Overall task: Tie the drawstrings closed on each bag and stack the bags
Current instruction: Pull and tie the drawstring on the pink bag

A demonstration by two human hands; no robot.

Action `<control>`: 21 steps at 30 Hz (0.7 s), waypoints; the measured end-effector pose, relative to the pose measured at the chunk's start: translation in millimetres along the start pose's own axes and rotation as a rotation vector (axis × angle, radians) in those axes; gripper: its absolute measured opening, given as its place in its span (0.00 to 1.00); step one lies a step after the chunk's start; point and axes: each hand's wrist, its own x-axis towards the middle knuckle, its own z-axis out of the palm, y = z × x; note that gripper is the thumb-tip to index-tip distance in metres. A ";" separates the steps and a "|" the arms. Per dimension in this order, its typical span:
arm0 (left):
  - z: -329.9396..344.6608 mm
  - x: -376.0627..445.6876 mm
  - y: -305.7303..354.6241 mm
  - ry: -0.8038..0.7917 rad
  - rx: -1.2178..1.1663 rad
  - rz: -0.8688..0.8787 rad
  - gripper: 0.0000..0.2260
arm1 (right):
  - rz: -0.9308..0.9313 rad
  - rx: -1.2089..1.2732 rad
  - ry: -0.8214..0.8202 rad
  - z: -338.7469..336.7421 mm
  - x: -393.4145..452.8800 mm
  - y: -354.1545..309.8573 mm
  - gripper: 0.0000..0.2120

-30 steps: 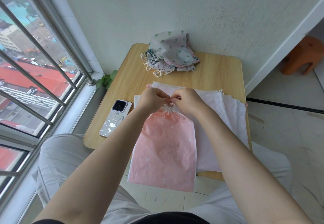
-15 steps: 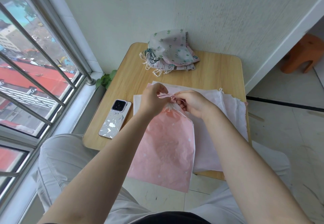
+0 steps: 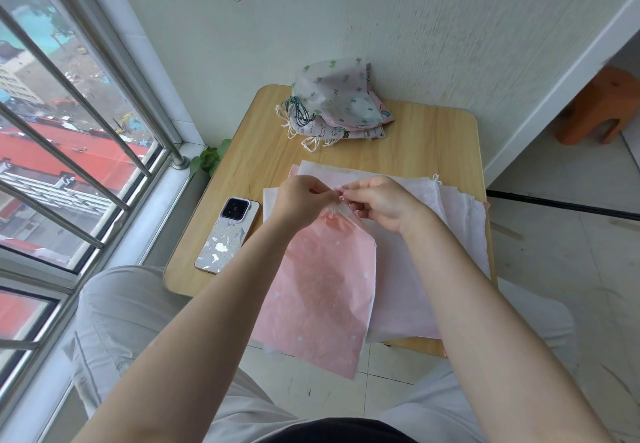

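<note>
From the head view, the pink drawstring is pinched by the left hand and the right hand above the gathered neck of the pink bag. The bag is laid over flat pale bags on the wooden table, its lower end hanging past the near edge. Tied bags are piled at the far side.

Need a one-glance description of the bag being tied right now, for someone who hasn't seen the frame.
Start at the small wooden table beside the window. At its near edge, a layer of pale flat bags is spread out; on top lies the salmon-pink bag, hanging over the table edge toward the person. It alone has a gathered neck, with the left hand and right hand pinching its drawstring.
</note>
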 end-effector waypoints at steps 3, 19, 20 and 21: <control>-0.8 0.2 2.0 -0.040 -0.127 -0.089 0.05 | -0.015 -0.092 0.052 -1.6 -1.4 2.8 0.02; -29.3 8.6 -21.2 -0.167 0.526 0.007 0.14 | -0.163 -0.458 0.528 -13.4 16.1 11.5 0.10; -29.6 8.4 -20.7 -0.165 0.561 0.006 0.14 | -0.165 -0.462 0.529 -11.7 16.6 10.3 0.10; -28.7 9.3 -22.2 -0.159 0.587 0.005 0.14 | -0.165 -0.455 0.532 -9.7 16.3 8.9 0.10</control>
